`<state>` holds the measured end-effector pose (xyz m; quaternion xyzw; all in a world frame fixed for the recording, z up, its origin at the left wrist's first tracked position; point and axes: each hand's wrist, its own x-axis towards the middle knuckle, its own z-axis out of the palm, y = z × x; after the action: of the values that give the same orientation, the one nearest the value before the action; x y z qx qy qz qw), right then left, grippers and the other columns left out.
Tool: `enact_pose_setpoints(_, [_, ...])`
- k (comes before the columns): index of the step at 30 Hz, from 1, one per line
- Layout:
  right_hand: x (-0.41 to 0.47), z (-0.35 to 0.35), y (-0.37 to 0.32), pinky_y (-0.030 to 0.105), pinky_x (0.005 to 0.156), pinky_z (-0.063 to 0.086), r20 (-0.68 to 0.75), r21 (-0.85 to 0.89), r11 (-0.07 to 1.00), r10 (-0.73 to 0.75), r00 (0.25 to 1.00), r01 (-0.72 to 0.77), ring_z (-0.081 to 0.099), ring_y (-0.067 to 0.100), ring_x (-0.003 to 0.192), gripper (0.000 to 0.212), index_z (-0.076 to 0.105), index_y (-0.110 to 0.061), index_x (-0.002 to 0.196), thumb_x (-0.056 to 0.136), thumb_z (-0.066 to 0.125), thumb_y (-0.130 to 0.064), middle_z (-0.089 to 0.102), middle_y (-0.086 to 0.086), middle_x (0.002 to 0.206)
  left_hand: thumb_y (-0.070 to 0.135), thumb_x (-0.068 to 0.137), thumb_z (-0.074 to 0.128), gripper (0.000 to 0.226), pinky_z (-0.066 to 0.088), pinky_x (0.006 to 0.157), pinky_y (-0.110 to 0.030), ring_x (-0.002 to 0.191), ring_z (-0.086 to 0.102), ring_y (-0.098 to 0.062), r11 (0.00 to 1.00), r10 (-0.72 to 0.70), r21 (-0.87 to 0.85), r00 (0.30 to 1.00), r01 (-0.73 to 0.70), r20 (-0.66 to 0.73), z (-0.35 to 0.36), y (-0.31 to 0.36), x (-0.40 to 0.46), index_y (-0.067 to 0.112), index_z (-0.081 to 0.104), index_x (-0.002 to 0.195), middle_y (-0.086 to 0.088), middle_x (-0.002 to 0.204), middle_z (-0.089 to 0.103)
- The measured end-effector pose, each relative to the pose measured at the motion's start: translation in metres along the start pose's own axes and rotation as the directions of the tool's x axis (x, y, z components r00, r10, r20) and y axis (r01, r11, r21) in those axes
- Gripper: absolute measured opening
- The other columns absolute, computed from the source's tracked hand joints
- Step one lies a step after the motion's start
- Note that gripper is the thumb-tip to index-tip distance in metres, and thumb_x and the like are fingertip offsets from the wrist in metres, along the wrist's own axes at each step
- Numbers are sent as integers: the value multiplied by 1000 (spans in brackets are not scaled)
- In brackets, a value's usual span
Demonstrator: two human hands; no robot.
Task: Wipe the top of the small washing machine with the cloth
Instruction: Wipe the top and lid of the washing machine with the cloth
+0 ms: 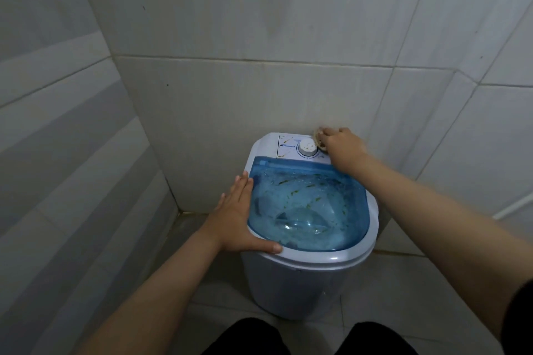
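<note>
A small white washing machine stands on the floor against a tiled wall. Its see-through blue lid carries brownish-yellow smears, and so do the white control panel and its round dial. My right hand rests on the panel's far right corner, closed on a light, yellowish cloth that mostly hides under the fingers. My left hand lies flat with fingers spread on the machine's left rim, thumb along the front edge.
Tiled walls close in behind and on the left, meeting in a corner left of the machine. Pale floor tiles surround its base. My dark-clothed legs are at the bottom edge.
</note>
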<state>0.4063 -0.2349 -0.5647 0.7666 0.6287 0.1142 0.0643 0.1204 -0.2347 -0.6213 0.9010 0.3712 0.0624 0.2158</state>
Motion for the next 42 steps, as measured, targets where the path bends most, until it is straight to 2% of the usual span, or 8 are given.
enact_pose_setpoints(7, [-20, 7, -16, 47, 95, 47, 15, -67, 998, 21, 1000, -20, 49, 39, 115, 59, 23, -1, 145, 90, 45, -2, 40, 12, 144, 87, 38, 61, 152, -5, 116, -47, 141, -25, -11, 999, 10, -34, 1000, -9, 27, -2, 0, -2, 17, -16, 148, 5, 155, -27])
enact_pose_setpoints(12, [-31, 8, -23, 46, 94, 49, 14, -51, 998, 30, 999, -29, 51, 38, 111, 57, 33, -2, 141, 86, 48, 0, 44, 11, 142, 87, 38, 61, 153, -5, 116, -48, 142, -24, -12, 998, 27, -56, 999, -26, 23, -1, -1, -1, 15, -16, 148, 2, 156, -25])
enact_pose_setpoints(23, [-40, -20, -17, 31, 74, 46, 103, 150, 988, 18, 994, -33, 59, 32, 106, 50, 59, -18, 120, 74, 55, -1, 64, 8, 118, 87, 36, 61, 154, -7, 115, -46, 141, -25, -13, 996, 29, -84, 1000, -28, 10, 0, -1, -2, 14, -15, 148, 2, 157, -24])
enact_pose_setpoints(28, [-38, -38, -10, 25, 56, 37, 205, 259, 965, -24, 978, -31, 58, 29, 93, 41, 64, -12, 108, 74, 50, 5, 63, 7, 95, 87, 37, 61, 152, -7, 112, -43, 142, -24, -13, 998, 36, -56, 999, -36, -4, 1, -2, -1, 16, -15, 148, 3, 157, -24])
enact_pose_setpoints(33, [-24, -53, -1, 34, 80, 52, 312, 341, 939, -79, 947, -34, 57, 27, 89, 36, 69, -22, 98, 77, 47, -2, 69, 9, 101, 89, 37, 60, 152, -5, 115, -46, 142, -24, -13, 998, 35, -45, 999, -35, -9, 2, -4, 0, 16, -16, 148, 4, 156, -25])
enact_pose_setpoints(35, [-19, -63, 1, 34, 80, 54, 349, 366, 927, -61, 935, -76, 58, 27, 89, 42, 69, -24, 100, 75, 47, 0, 67, 6, 96, 89, 37, 59, 152, -6, 113, -45, 142, -24, -13, 999, 36, -38, 999, -36, -6, 2, -3, -1, 16, -16, 148, 4, 156, -26])
enact_pose_setpoints(39, [-9, -79, 1, 24, 66, 43, 184, 494, 862, 20, 983, -110, 56, 24, 84, 45, 69, -16, 107, 77, 43, 6, 63, 6, 90, 90, 37, 58, 153, -6, 114, -45, 142, -25, -14, 999, 40, -21, 999, -40, 5, 1, -4, 1, 16, -17, 148, 3, 156, -27])
enact_pose_setpoints(42, [-2, -76, -10, 28, 74, 49, 35, 509, 859, 46, 998, -57, 60, 26, 93, 41, 67, -13, 112, 80, 50, 4, 68, 9, 101, 91, 38, 56, 153, -7, 114, -44, 142, -25, -16, 999, 46, 4, 999, -46, 21, 1, -5, 2, 15, -19, 147, 2, 155, -29])
